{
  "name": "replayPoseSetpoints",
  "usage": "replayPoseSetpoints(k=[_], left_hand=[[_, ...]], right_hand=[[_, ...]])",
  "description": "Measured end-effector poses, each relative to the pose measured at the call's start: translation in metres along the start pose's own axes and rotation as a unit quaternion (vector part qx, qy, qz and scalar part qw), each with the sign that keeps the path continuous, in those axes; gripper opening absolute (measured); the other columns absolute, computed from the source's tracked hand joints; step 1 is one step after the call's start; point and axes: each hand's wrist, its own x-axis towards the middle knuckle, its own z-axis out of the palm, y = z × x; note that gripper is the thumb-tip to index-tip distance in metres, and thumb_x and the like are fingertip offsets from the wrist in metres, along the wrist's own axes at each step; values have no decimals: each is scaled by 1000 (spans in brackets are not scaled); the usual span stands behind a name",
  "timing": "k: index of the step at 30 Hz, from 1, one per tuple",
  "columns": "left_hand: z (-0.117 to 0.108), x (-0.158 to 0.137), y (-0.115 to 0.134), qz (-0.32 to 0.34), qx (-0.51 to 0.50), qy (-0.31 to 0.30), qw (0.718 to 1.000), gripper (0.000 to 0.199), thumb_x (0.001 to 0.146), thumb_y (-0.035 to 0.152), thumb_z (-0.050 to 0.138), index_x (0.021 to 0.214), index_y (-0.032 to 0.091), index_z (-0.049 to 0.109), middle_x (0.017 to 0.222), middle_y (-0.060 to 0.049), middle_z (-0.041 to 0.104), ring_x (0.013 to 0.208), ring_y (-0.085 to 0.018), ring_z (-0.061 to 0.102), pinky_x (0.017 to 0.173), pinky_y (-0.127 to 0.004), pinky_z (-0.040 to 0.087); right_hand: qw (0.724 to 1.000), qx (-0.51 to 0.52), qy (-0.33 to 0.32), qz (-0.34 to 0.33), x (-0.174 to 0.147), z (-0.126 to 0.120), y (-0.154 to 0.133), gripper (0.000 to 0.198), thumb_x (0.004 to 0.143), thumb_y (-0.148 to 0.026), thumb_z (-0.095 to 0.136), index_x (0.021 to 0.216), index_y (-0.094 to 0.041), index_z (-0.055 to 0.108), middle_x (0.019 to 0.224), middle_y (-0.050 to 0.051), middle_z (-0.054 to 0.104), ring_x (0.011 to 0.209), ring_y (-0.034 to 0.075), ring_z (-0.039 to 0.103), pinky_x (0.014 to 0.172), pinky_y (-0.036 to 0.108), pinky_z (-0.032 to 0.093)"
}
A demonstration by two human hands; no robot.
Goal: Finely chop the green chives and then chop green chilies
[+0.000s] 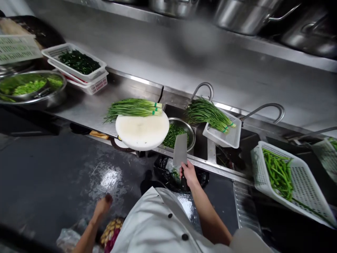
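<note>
Steel sinks (211,151) are sitting below three taps (204,84), right hand (189,173) gripping one cleaver (180,149) tightly, blurred left hand (101,207) leaving its grip unclear

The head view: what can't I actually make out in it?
Head view: the left grip is too blurred to tell if it holds anything.
Head view: the cleaver hides part of the bowl of chopped greens behind it.
Head view: the right grip covers part of the black handle.
Head view: the top edge cuts off a large pot.
Head view: the right edge cuts off the far-right basket.
</note>
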Motion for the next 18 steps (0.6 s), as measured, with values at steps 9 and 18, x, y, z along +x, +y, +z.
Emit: replayPoseSetpoints(k=[9, 18], left_hand=[[-162, 149, 201, 299, 87, 113, 943, 37, 94, 41, 46, 116, 19, 66, 123, -12, 70, 122, -28, 63, 112, -40, 46], [-245, 312, 454, 456, 335, 90, 820, 100, 93, 67, 54, 164, 5, 19, 170, -29, 17, 158, -43, 16, 124, -58, 21]], right_hand=[[999, 12, -14, -42, 57, 86, -55, 49, 70, -61, 67, 92, -26, 41, 51, -14, 49, 37, 10, 45, 35, 21, 37], [981, -176, 49, -64, 53, 140, -61, 22, 91, -46, 49, 93, -24, 44, 58, -9, 51, 38, 12, 52, 37, 21, 38]])
